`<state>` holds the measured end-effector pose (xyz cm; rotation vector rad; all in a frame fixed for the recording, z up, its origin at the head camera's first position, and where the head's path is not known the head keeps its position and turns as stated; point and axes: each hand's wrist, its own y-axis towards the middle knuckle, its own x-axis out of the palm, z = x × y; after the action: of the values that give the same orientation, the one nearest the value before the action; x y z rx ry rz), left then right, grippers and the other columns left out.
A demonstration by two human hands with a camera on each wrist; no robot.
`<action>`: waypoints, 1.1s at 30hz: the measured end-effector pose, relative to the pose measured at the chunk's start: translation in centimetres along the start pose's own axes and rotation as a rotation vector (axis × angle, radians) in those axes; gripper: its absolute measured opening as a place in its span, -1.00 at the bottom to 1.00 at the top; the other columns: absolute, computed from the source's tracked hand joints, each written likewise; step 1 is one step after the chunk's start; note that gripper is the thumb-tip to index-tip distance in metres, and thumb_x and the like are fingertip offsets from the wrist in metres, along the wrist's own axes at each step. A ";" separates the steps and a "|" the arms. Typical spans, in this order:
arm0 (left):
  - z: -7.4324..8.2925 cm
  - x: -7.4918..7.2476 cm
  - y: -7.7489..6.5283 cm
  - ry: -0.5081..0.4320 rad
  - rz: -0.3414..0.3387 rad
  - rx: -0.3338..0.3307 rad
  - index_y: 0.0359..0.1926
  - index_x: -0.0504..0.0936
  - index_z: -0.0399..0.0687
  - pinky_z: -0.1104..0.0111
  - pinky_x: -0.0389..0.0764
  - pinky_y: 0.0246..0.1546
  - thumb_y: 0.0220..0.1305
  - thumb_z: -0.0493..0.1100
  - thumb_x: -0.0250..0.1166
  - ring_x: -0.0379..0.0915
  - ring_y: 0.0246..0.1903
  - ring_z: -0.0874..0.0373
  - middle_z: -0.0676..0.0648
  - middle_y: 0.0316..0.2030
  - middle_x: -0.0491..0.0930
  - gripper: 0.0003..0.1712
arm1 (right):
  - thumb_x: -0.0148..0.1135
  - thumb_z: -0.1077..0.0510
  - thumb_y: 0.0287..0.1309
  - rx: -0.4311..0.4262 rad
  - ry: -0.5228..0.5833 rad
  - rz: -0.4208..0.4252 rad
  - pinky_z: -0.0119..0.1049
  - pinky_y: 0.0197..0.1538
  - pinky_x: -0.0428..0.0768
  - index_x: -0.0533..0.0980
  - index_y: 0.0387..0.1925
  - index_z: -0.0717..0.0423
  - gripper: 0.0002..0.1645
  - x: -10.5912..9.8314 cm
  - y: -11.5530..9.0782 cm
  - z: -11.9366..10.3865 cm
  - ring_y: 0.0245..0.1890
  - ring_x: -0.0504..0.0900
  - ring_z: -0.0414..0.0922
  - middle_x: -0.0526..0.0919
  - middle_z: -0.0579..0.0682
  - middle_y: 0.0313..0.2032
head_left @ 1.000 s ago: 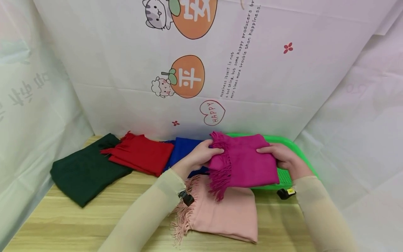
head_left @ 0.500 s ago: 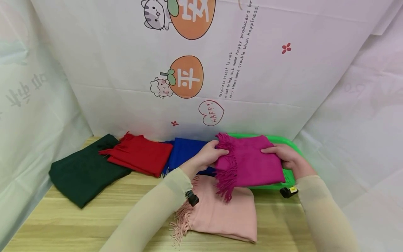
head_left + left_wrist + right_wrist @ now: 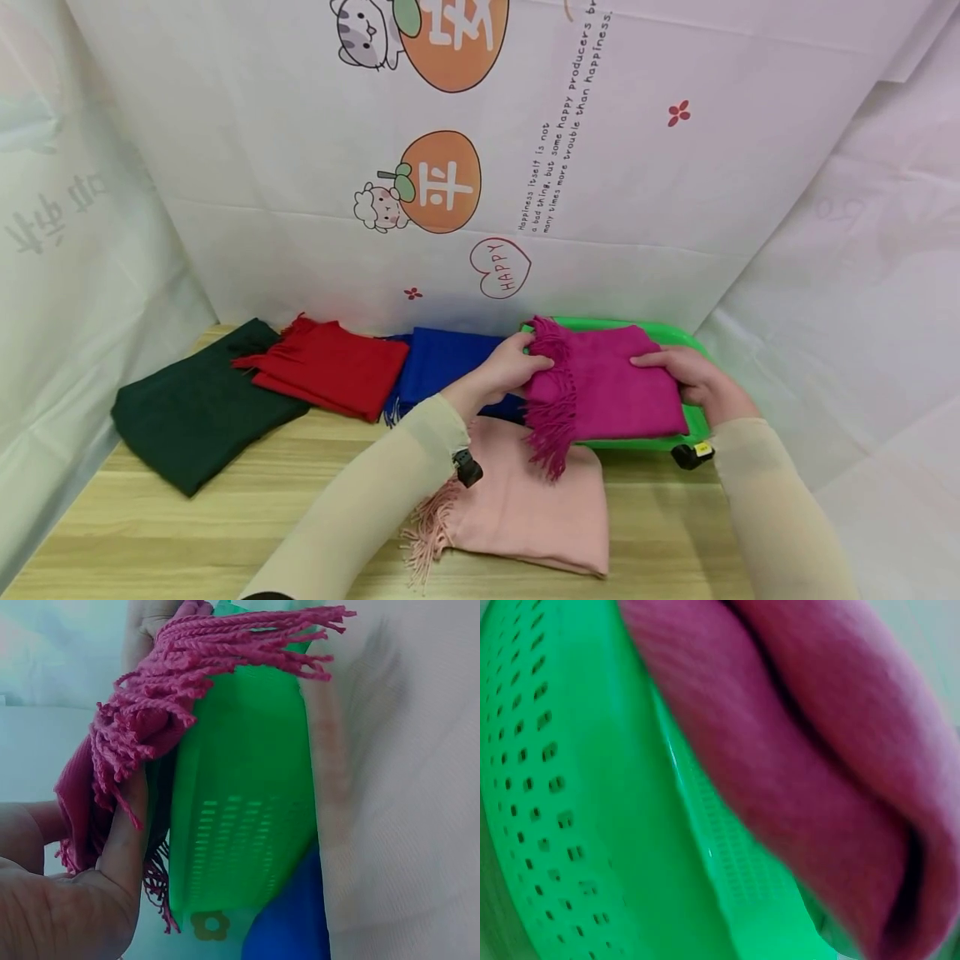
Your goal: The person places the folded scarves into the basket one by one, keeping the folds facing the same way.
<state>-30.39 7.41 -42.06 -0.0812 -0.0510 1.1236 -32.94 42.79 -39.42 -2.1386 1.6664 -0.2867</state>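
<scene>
A folded magenta scarf (image 3: 615,383) with a fringed left end is held over the green perforated basket (image 3: 693,337). My left hand (image 3: 512,365) pinches its fringed edge, thumb on top and fingers underneath, as the left wrist view shows with the fringe (image 3: 150,712) hanging past the fingers. At the opposite edge my right hand (image 3: 686,377) grips the scarf, thumb on top, its other fingers hidden below. In the right wrist view the scarf's thick folds (image 3: 780,765) lie close over the basket rim (image 3: 690,817).
A folded pink scarf (image 3: 532,508) lies in front on the wooden table (image 3: 225,542). Along the back, left of the basket, are a blue scarf (image 3: 450,358), a red scarf (image 3: 330,367) and a dark green cloth (image 3: 202,417). A printed white sheet (image 3: 600,275) stands behind.
Both hands have carried the magenta scarf a little to the right, further over the green basket. More of the blue scarf shows on the left. The other cloths stay in place.
</scene>
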 end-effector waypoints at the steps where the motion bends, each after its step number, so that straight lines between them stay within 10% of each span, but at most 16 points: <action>1: 0.0 0.1 0.0 0.004 0.000 -0.001 0.60 0.40 -0.13 0.07 0.87 -0.21 0.63 -0.14 0.36 0.85 -0.24 -0.02 -0.12 0.03 0.74 -0.35 | 0.29 0.11 0.65 0.000 0.001 -0.002 -0.02 -0.03 0.85 0.32 0.48 0.15 -0.43 -0.1 0.0 0.1 -0.14 0.88 -0.02 0.84 -0.01 -0.10; 26: -0.6 2.5 1.2 0.144 0.007 0.000 0.66 0.33 -0.20 0.15 0.84 -0.13 0.70 -0.29 0.22 0.77 -0.05 0.03 -0.23 0.35 0.57 -0.37 | 0.28 0.11 0.66 0.021 -0.004 0.021 -0.05 -0.08 0.85 0.19 0.63 0.22 -0.25 -1.7 0.1 1.1 -0.20 0.87 -0.02 0.84 0.01 -0.13; 33: 0.0 3.3 1.6 0.246 0.002 0.023 0.58 0.39 -0.33 0.28 0.47 -0.31 0.64 -0.44 0.03 0.47 -0.29 0.10 -0.23 0.19 0.57 -0.44 | 0.29 0.10 0.65 0.022 -0.027 0.044 -0.07 -0.08 0.85 0.10 0.70 0.24 -0.14 -2.1 0.2 0.9 -0.21 0.86 -0.05 0.83 -0.02 -0.14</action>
<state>-30.37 11.08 -42.17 -0.1985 0.1812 1.1085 -33.28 44.99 -40.10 -2.0780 1.6852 -0.2610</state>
